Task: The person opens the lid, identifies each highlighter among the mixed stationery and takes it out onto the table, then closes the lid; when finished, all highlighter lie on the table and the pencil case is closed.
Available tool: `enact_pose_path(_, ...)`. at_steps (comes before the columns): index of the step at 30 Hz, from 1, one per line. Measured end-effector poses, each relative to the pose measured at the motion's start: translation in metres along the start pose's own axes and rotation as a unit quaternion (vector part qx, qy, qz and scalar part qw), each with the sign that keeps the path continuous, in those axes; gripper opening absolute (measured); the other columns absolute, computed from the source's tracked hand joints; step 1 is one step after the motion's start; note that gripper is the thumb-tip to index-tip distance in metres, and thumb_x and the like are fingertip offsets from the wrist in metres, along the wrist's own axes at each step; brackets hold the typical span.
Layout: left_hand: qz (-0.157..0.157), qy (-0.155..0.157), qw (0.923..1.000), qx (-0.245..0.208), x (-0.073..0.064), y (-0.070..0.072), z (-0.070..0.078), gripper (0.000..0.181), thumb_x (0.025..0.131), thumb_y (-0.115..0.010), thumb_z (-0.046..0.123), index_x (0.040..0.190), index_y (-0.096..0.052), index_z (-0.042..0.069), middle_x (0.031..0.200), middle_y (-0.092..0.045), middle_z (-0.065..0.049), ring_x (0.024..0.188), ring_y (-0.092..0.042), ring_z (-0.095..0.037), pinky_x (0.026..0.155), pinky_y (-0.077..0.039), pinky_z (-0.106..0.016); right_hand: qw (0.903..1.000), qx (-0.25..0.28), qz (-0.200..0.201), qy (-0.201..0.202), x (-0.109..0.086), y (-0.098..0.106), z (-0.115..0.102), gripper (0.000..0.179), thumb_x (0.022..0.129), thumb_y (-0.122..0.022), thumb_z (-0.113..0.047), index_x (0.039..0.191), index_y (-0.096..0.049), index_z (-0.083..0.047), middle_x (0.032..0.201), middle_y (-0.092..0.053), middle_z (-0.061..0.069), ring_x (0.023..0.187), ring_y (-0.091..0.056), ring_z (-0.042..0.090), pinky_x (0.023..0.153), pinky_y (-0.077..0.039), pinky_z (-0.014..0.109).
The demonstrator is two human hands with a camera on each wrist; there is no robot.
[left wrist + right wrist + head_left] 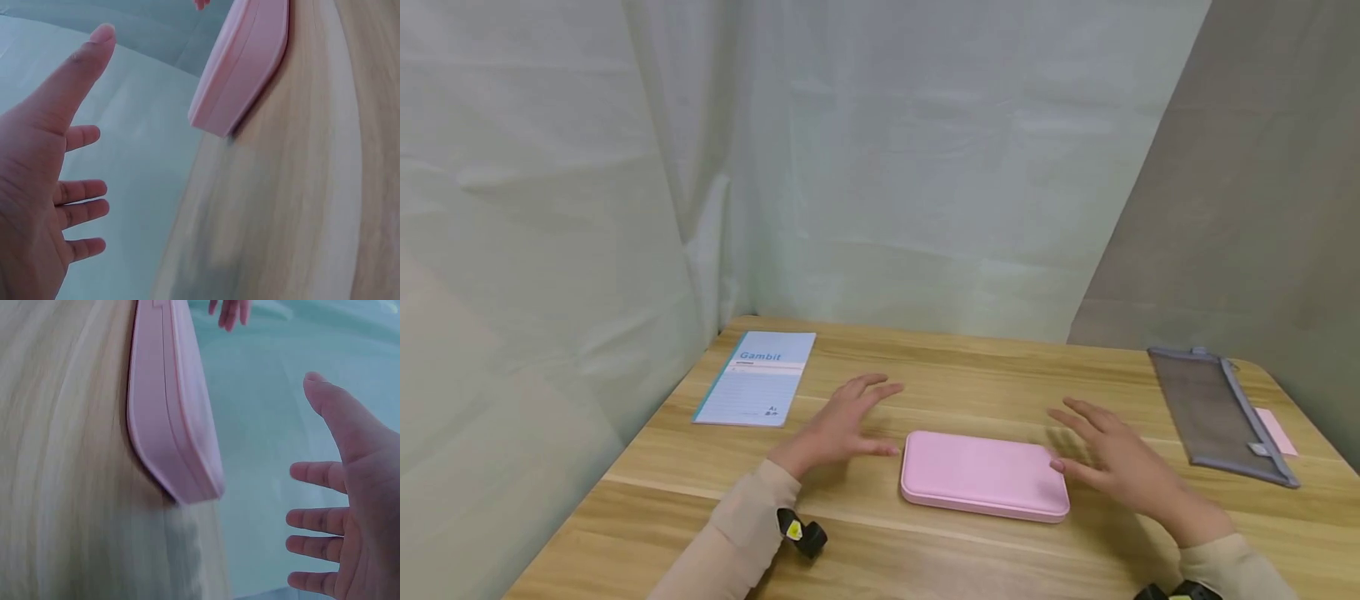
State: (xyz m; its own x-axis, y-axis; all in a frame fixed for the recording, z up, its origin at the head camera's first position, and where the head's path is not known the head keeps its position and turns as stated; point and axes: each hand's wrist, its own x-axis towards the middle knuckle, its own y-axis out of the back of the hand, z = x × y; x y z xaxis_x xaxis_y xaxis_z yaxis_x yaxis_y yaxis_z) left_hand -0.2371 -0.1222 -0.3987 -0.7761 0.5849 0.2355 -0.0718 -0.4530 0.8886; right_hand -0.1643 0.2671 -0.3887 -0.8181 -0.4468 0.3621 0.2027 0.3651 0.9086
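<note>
A closed pink case (pixel 983 475) lies flat on the wooden table (pixel 925 558), in front of me. My left hand (pixel 842 425) hovers just left of it with fingers spread and holds nothing. My right hand (pixel 1112 462) hovers at the case's right end, fingers spread too, its thumb close to the case's edge. The left wrist view shows the open palm (pixel 37 206) apart from the pink case (pixel 244 69). In the right wrist view the open right hand (pixel 350 512) is likewise clear of the case (pixel 172 419).
A light blue notebook (pixel 757 389) marked "Gambit" lies at the back left of the table. A grey mesh zip pouch (pixel 1217 414) lies at the right, with a pink paper (pixel 1277 432) under its edge. Pale curtains close in the back and left.
</note>
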Motion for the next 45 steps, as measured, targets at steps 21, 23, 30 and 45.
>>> enact_pose_path(21,-0.132,-0.021,0.9908,-0.021,-0.002,-0.023,0.017,0.101,0.062,-0.082,0.059,0.147,-0.038,0.026,0.141,-0.047,-0.003,0.130,-0.044,-0.023,0.111,-0.038,-0.047,0.9992,0.001,-0.020,0.035,0.004,-0.029,-0.035,0.068,0.077,-0.073,-0.052,0.130,-0.058,-0.011,0.132,-0.058,0.016,0.118,-0.057,0.035,0.094,-0.050,0.052)
enact_pose_path(23,-0.137,-0.024,0.9900,-0.024,-0.003,-0.025,0.018,0.102,0.062,-0.082,0.059,0.147,-0.038,0.025,0.139,-0.048,-0.002,0.127,-0.044,-0.021,0.110,-0.039,-0.044,0.9989,-0.007,-0.015,0.043,0.004,-0.032,-0.036,0.069,0.076,-0.073,-0.053,0.129,-0.058,-0.011,0.131,-0.058,0.015,0.117,-0.058,0.034,0.094,-0.050,0.052)
enact_pose_path(30,-0.128,-0.047,0.9905,-0.017,-0.004,-0.032,0.018,0.108,0.059,-0.084,0.057,0.148,-0.036,0.020,0.134,-0.052,-0.001,0.124,-0.047,-0.018,0.111,-0.039,-0.041,0.9973,-0.026,0.006,0.069,0.005,-0.042,-0.041,0.075,0.074,-0.074,-0.055,0.127,-0.059,-0.005,0.129,-0.059,0.013,0.117,-0.057,0.032,0.096,-0.050,0.050)
enact_pose_path(45,-0.093,-0.035,0.9947,-0.026,-0.001,-0.045,0.017,0.105,0.059,-0.086,0.054,0.142,-0.041,0.009,0.139,-0.050,-0.005,0.133,-0.043,-0.023,0.117,-0.030,-0.043,0.9983,-0.040,0.001,0.042,0.004,-0.054,-0.046,0.082,0.073,-0.074,-0.056,0.131,-0.056,-0.002,0.131,-0.058,0.013,0.119,-0.055,0.030,0.101,-0.045,0.051)
